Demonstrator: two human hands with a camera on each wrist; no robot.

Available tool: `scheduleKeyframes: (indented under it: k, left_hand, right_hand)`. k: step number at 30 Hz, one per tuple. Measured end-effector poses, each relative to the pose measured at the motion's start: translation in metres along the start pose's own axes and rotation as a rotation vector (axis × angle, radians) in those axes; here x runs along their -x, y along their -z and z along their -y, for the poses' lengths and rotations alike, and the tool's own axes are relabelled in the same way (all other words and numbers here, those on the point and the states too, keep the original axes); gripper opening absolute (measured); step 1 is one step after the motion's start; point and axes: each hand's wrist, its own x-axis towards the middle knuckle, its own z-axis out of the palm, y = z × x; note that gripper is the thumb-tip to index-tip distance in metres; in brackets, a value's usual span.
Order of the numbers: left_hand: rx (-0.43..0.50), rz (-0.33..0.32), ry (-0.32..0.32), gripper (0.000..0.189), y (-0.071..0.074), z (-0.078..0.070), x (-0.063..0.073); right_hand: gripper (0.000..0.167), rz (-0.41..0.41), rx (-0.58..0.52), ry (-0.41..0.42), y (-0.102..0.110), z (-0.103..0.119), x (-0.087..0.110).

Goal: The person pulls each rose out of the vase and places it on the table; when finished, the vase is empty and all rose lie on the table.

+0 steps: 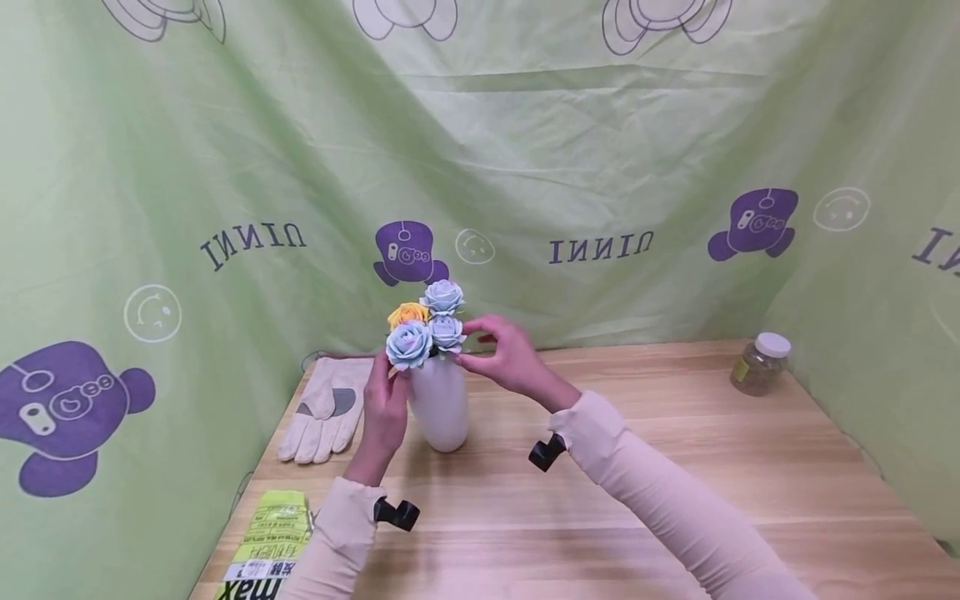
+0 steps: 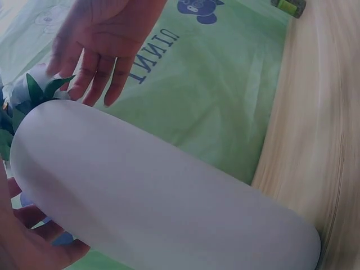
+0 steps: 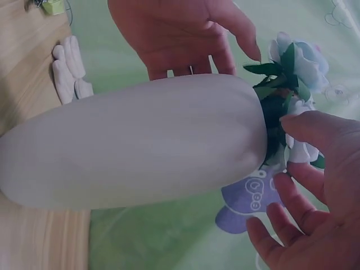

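A tall white vase [image 1: 441,408] stands upright on the table, holding several artificial roses with green leaves. One yellow rose [image 1: 407,314] sits among pale blue ones. My right hand [image 1: 510,354] comes from the right, its thumb and index finger on either side of a blue rose [image 1: 447,333] just above the rim; in the right wrist view they pinch the bloom and the other fingers spread loosely. On the other side, my left hand [image 1: 386,417] rests near the vase's rim with fairly straight fingers, beside the front blue rose [image 1: 409,344]. The vase partly hides those fingers in the right wrist view.
A pair of white work gloves [image 1: 326,417] lies at the table's back left. Nearer, a green-and-black printed packet [image 1: 270,533] is partly covered by the left sleeve. A clear jar [image 1: 759,367] with a white lid stands at the back right. Green printed cloth [image 1: 525,167] hangs around the table.
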Motion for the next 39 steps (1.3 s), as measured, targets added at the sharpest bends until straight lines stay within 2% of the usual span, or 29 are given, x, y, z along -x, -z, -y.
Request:
scheduleKeyframes:
  k: [6,10,16,22,35,39]
  left_hand:
    - [-0.040,-0.006,-0.028,0.049,-0.004,0.003,0.001]
    - [-0.024,-0.028,-0.038,0.046,-0.006,0.003,0.001]
    - [0.001,-0.059,-0.007,0.044,-0.009,0.001,0.000]
    - [-0.006,-0.052,0.028,0.044,-0.011,-0.001,-0.001]
    - [-0.019,-0.073,0.061,0.043,-0.013,-0.001,-0.002]
    - [-0.022,-0.079,0.062,0.044,-0.013,-0.002,-0.002]
  right_hand:
    - [0.039,-0.014,0.018,0.020,-0.005,-0.001,-0.005]
    - [0.037,-0.038,-0.007,0.005,-0.009,-0.001,-0.007]
    - [0.035,-0.096,-0.034,-0.040,-0.019,0.002,-0.008]
    - [0.034,-0.159,-0.065,-0.082,-0.025,0.003,-0.007]
    - [0.032,-0.220,-0.155,-0.039,-0.026,0.001,-0.007]
    - [0.032,-0.225,-0.188,-0.063,-0.025,0.002,-0.007]
